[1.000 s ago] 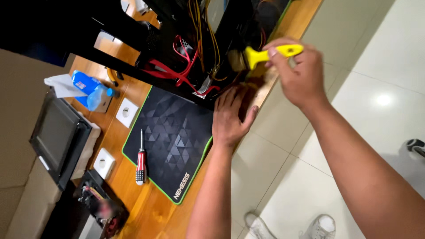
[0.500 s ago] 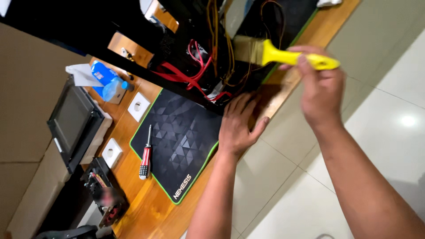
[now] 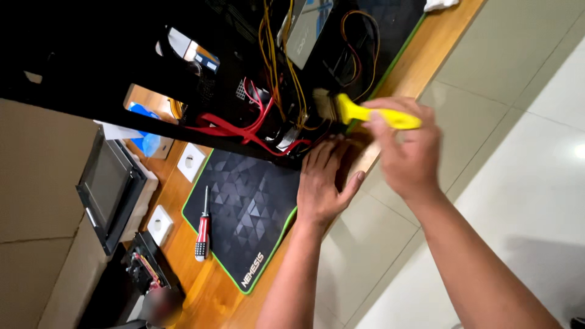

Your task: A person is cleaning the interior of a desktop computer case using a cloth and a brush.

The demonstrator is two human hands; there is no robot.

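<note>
Head view. Your right hand grips one paintbrush by its yellow handle, fingers wrapped firmly around it. The brush's long axis runs nearly level across the frame, tilted slightly up toward the bristles; the pale bristle end points left, toward the interior of the open black computer case, and the handle end projects right, past your knuckles. The bristles sit just beside a bundle of yellow and orange cables and near the red flat cables lower in the case.

Your left hand lies flat and spread wide, holding nothing, its fingers pressed against the lower edge of the case where it meets the wooden table. The two hands are near each other, the left below and to the left of the right.

Count of surrounding items: one black mouse mat with green edging, lying on the table under and beside the case; one screwdriver with a red and black handle, resting partly on the mat's left edge, its shaft pointing up the frame; two white square wall sockets, one above the screwdriver and one beside its handle; one blue object on a white paper at the case's left edge; one dark framed panel at far left. The pale tiled floor fills the right side.
</note>
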